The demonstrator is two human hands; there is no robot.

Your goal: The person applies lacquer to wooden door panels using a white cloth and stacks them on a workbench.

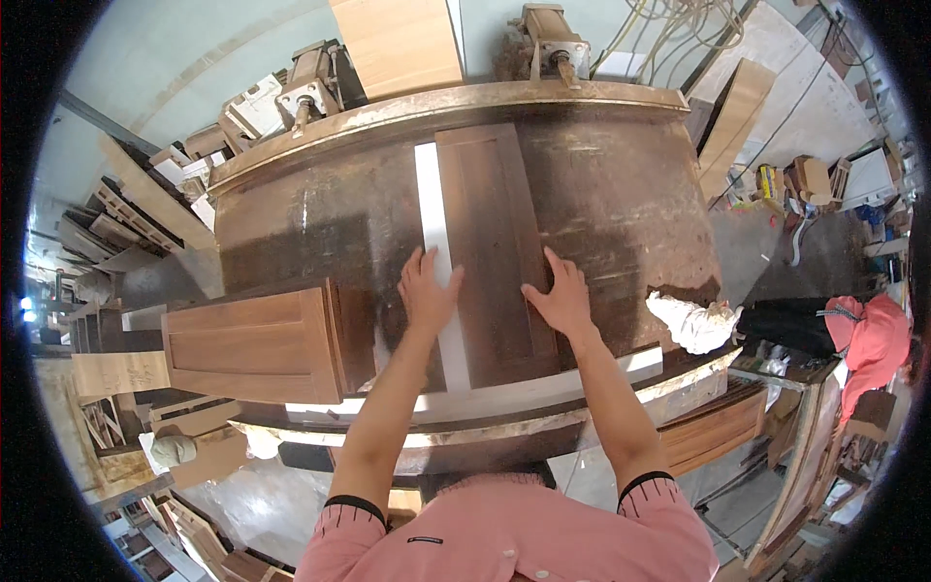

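Note:
A long dark-brown framed wooden panel, like a cabinet door, lies on the worn brown workbench. Along its left side runs a straight white strip. My left hand is over this strip, thumb and fingers apart, with the thumb near the panel's left edge. At the panel's right edge my right hand has its fingers spread and its thumb reaching over the edge. Neither hand appears to grip anything; whether the fingertips touch the wood I cannot tell. A second white strip lies across the bench's near side.
Stacked brown panels stand at the bench's left end. A raised wooden rail borders the far side, with metal clamp cylinders behind it. A crumpled white cloth lies at the right, beside dark and red fabric.

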